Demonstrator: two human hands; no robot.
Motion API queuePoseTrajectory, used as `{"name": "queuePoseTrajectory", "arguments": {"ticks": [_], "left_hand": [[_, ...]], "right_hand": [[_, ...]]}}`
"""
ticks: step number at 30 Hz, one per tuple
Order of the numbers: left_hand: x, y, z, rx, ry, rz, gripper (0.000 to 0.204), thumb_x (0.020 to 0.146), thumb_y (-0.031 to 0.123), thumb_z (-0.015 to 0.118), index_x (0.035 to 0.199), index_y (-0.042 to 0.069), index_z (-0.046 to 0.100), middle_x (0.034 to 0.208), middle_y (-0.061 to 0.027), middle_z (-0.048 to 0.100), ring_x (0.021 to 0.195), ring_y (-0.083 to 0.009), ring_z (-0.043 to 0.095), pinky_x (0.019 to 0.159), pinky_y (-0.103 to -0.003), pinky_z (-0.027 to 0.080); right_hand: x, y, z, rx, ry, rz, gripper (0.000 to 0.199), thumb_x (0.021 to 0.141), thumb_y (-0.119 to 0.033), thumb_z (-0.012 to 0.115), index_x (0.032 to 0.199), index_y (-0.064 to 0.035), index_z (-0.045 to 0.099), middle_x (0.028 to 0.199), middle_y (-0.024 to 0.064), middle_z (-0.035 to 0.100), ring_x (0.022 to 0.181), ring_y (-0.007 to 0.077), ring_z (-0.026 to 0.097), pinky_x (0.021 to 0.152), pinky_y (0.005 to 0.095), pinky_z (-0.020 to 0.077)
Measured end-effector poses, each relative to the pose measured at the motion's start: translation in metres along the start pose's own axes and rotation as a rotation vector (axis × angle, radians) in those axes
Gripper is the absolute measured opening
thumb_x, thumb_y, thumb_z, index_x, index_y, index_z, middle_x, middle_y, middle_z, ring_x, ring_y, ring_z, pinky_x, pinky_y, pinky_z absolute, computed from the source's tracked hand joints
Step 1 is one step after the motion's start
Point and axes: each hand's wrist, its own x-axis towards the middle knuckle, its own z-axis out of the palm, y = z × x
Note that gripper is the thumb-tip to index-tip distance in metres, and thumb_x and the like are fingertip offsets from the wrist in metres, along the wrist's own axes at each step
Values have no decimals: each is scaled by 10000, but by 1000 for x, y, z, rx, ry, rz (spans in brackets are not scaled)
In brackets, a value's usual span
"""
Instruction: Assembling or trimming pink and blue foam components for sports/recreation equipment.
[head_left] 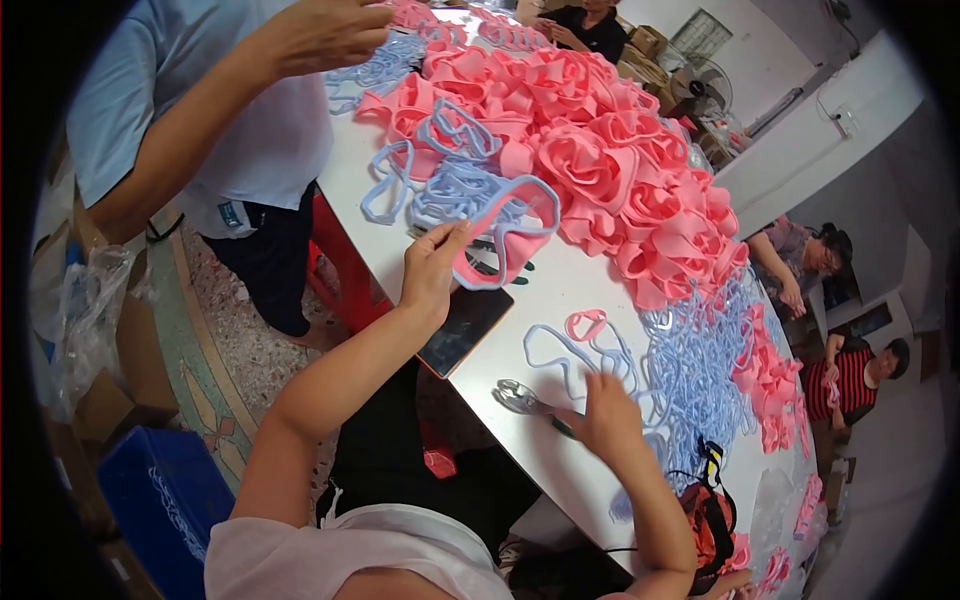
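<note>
My left hand [430, 265] is closed on a pink fabric band with light blue edging [516, 250], held up as a loop over the table. Beneath it, partly hidden, lie a dark tool and a phone with an orange edge [463, 332]. My right hand [608, 415] is low over the table, its fingers smeared by motion. Beside its fingers is a shiny metal tool with a dark green handle [522, 397]; whether I grip it cannot be made out. Just beyond this hand lie loose blue cords [555, 345] and a small pink piece [585, 324].
A large heap of pink bands [590, 165] covers the table's far side. Piles of blue cord lie left [460, 190] and right [700, 350]. A person in light blue [255, 130] stands at left; others work around the table. A blue bin [165, 500] stands on the floor.
</note>
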Motion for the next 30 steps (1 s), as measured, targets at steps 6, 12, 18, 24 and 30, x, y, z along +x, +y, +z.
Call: {"name": "queuePoseTrajectory", "arguments": {"ticks": [6,12,18,24,30], "left_hand": [[-45,-7,20,397,-293,191,231,905,174,704,1031,-18,700,895,-21,529,789,-96,514,752,-234,429],[-71,14,24,539,-456,248,221,903,167,699,1040,-6,700,921,-28,518,817,-109,525,702,-254,422],[-63,32,51,1032,-716,798,242,846,147,705,1059,42,659,877,-91,560,840,-241,549,752,-345,449],[-64,17,72,991,-715,963,162,843,107,682,980,41,625,873,-117,561,809,-309,566,719,-392,459],[-64,-11,69,825,-609,588,120,887,83,647,924,-6,575,874,-119,539,745,-244,573,687,-321,466]], "right_hand": [[72,-5,-85,166,723,-390,480,824,-131,732,1264,-48,558,1196,169,566,1055,348,558,914,390,466],[81,12,-90,326,416,-482,254,851,-100,690,1088,-25,640,984,120,583,950,294,563,812,386,470],[71,1,-88,397,334,-481,191,835,-69,688,1013,-20,641,897,110,550,823,283,580,691,377,479],[76,-5,-86,387,355,-428,143,807,-55,693,939,-23,649,861,97,549,777,294,588,651,376,480],[90,9,-66,501,515,-391,242,829,-149,723,1032,-40,649,930,91,594,853,244,574,707,347,463]]}}
